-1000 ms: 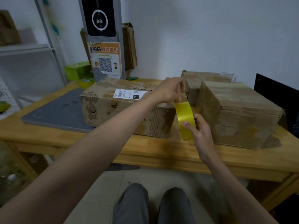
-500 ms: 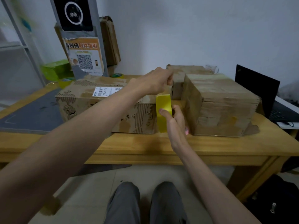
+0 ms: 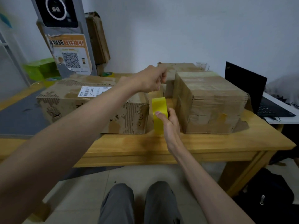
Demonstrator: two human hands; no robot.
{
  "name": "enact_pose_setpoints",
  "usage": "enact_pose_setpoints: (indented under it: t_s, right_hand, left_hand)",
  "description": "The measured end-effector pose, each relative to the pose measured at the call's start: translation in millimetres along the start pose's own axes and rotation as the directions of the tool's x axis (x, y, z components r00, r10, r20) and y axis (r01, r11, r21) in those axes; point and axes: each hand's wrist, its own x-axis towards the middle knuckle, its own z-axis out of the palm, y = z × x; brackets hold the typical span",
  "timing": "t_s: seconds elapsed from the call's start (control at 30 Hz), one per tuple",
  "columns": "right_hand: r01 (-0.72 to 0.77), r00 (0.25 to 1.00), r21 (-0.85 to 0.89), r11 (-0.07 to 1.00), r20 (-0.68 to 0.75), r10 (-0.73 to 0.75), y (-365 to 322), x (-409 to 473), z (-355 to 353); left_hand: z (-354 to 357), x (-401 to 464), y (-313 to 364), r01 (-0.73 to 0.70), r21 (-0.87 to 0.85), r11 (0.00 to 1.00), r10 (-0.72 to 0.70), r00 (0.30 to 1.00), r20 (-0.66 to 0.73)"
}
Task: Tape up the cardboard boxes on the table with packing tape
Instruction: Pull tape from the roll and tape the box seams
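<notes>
- Right hand (image 3: 169, 122): grips the yellow roll of packing tape (image 3: 159, 115) on edge, thumb across its outer face, in the gap between two cardboard boxes, just above the desk (image 3: 202, 143).
- Left hand (image 3: 150, 80): raised above the roll, fingers (image 3: 162, 78) curled together as if pinching the free end of the tape; the strip itself is too thin and pale to make out, so what they grip cannot be told for certain.
- Labelled box (image 3: 93, 104): lies left of the roll, a white shipping label (image 3: 94, 91) on its top; its flaps look worn and partly torn.
- Tall box (image 3: 208, 102): stands right of the roll, close to the right hand; a smaller box (image 3: 176, 68) sits behind it.
- Surroundings: an open laptop (image 3: 252, 92) at the far right and a grey mat (image 3: 19, 117) at the left of the desk.
- Step in hand (judgement): drawing a length of tape off the roll, before any strip is laid.
- Next move (judgement): calls for keeping the strip taut, carrying its end over a box seam, and pressing it flat without letting it fold onto itself.
</notes>
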Motion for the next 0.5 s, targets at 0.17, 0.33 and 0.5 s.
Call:
enact_pose_setpoints:
  t_s: [0.17,0.33,0.5]
  right_hand:
    - [-0.071,0.997,0.029,0.997,0.013,0.071,10.6,5.7,-4.7]
    - [-0.107,0.994,0.006,0.994,-0.001,0.107,13.7,6.9,-0.1]
    - [-0.128,0.99,-0.095,0.987,0.042,0.133,11.2,10.1,-5.5]
  left_hand:
    - [-10.6,5.4,9.5,-0.075,0.031,0.997,0.076,0.996,-0.05]
    - [-4.2,6.3,1.5,-0.005,-0.013,1.0,0.007,0.992,0.123]
    - [15.4,5.0,-5.2,-0.054,0.133,0.99,0.038,0.991,0.125]
